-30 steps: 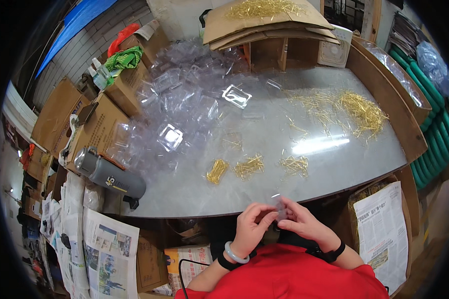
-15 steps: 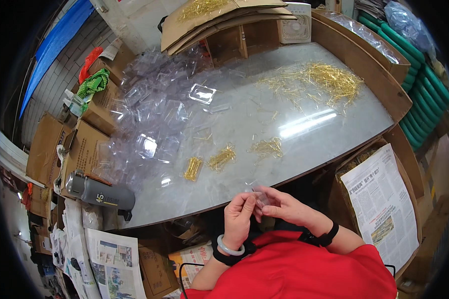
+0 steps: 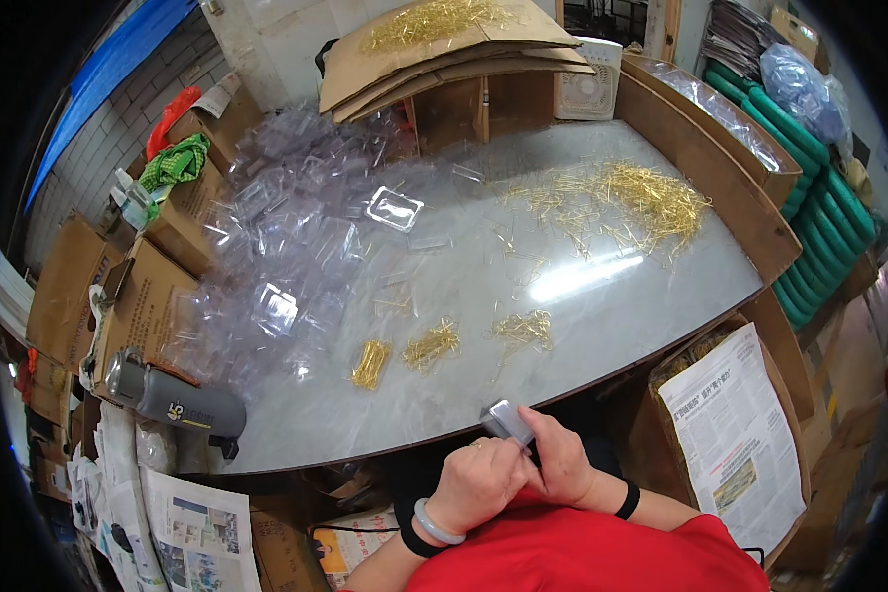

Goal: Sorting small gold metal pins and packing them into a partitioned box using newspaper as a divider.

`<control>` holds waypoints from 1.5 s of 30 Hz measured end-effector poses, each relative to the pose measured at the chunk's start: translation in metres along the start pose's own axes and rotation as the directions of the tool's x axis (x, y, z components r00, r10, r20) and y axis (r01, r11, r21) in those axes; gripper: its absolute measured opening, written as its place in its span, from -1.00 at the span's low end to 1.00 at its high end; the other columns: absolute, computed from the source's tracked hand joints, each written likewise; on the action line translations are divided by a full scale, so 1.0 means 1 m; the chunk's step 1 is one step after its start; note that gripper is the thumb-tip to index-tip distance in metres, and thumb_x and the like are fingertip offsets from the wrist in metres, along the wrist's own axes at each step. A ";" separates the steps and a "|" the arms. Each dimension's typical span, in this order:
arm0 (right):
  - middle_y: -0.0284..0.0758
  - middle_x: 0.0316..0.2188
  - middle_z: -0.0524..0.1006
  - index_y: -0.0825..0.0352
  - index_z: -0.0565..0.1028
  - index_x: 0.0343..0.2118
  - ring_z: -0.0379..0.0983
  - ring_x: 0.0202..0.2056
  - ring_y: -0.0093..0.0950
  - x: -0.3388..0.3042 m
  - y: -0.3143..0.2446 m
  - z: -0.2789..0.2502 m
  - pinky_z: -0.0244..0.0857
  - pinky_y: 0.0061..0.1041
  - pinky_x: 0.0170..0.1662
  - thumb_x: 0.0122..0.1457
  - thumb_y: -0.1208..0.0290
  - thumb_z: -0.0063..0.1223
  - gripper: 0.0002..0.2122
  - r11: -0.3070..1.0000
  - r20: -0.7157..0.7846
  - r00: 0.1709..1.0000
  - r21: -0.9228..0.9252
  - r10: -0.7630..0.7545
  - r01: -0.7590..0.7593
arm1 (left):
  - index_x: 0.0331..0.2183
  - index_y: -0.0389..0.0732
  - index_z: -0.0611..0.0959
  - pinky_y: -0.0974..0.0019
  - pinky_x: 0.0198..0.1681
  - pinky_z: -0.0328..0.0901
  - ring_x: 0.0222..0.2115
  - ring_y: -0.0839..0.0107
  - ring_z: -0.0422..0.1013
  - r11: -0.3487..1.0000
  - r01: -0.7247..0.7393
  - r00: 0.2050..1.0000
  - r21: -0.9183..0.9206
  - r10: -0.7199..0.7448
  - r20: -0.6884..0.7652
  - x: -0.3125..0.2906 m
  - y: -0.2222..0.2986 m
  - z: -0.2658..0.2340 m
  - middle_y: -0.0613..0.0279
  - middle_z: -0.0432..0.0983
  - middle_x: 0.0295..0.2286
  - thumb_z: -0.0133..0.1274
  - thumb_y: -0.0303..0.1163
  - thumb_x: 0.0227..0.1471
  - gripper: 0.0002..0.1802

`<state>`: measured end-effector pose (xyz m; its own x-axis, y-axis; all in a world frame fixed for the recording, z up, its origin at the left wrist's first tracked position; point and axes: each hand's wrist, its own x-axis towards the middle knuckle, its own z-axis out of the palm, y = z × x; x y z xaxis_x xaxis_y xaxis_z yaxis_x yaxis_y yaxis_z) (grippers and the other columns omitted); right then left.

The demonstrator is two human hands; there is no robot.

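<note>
A small clear plastic case (image 3: pixel 506 422) is held at the table's front edge, close to my body. My right hand (image 3: pixel 565 460) grips it from the right, the thumb along its side. Curled fingers of my left hand (image 3: pixel 476 485) press at its near end; what lies under them is hidden. Just beyond, on the table, lie a neat bundle of gold wire hooks (image 3: pixel 370 365), a looser heap of gold hooks (image 3: pixel 431 344) and a small scattered heap of hooks (image 3: pixel 523 333).
A big pile of clear plastic cases (image 3: pixel 301 247) covers the table's left side. Gold wire pieces (image 3: pixel 651 202) lie heaped at the far right. A grey bottle (image 3: pixel 192 403) leans at the left edge. Cardboard sheets (image 3: pixel 454 54) and a white fan (image 3: pixel 588 84) stand at the back.
Both hands have lowered toward my body. The clear case now shows more plainly above the fingers, and the left hand has curled closer around its near end. The view has shifted slightly.
</note>
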<state>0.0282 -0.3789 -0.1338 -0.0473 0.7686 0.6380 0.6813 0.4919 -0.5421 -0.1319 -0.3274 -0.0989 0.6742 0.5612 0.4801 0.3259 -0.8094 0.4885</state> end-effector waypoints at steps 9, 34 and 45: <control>-0.11 -0.35 0.58 0.57 0.05 0.25 0.55 -0.43 -0.19 0.012 0.026 -0.004 0.46 -0.34 -0.38 0.08 0.65 0.01 -0.35 0.983 -0.058 0.987 -0.106 0.147 -0.153 | -0.35 -0.28 0.54 0.22 -0.55 0.29 -0.57 0.19 0.41 0.987 -0.144 0.988 0.070 0.147 -0.043 0.019 -0.009 0.015 0.14 0.40 -0.56 0.11 -0.52 -0.09 -0.83; -0.17 -0.08 0.47 0.40 0.43 -0.11 0.41 -0.05 -0.17 0.156 0.085 0.058 0.32 -0.32 0.03 -0.01 0.44 0.25 -0.62 0.909 0.635 0.736 -0.125 -0.235 0.398 | -0.27 -0.19 0.58 0.15 -0.36 0.35 -0.38 0.15 0.43 0.537 0.334 0.875 0.775 -0.482 -0.043 -0.099 -0.127 -0.124 0.14 0.50 -0.39 0.12 -0.46 -0.10 -0.76; -0.24 -0.23 0.50 0.38 0.47 -0.15 0.49 -0.17 -0.34 0.117 0.061 0.057 0.43 -0.47 -0.16 0.02 0.45 0.02 -0.70 0.830 0.660 0.720 -0.267 -0.213 0.490 | 0.14 -0.44 0.32 -0.06 0.26 0.04 0.20 -0.14 0.10 0.907 0.302 0.953 0.294 -0.285 -0.098 -0.036 -0.059 -0.021 -0.21 0.18 0.16 0.17 -0.40 0.01 -0.31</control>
<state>0.0229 -0.2358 -0.1238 -0.6613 0.7189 0.2142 0.7372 0.6756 0.0088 -0.1891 -0.2960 -0.1291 0.4845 0.7830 0.3900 0.6939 -0.6155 0.3736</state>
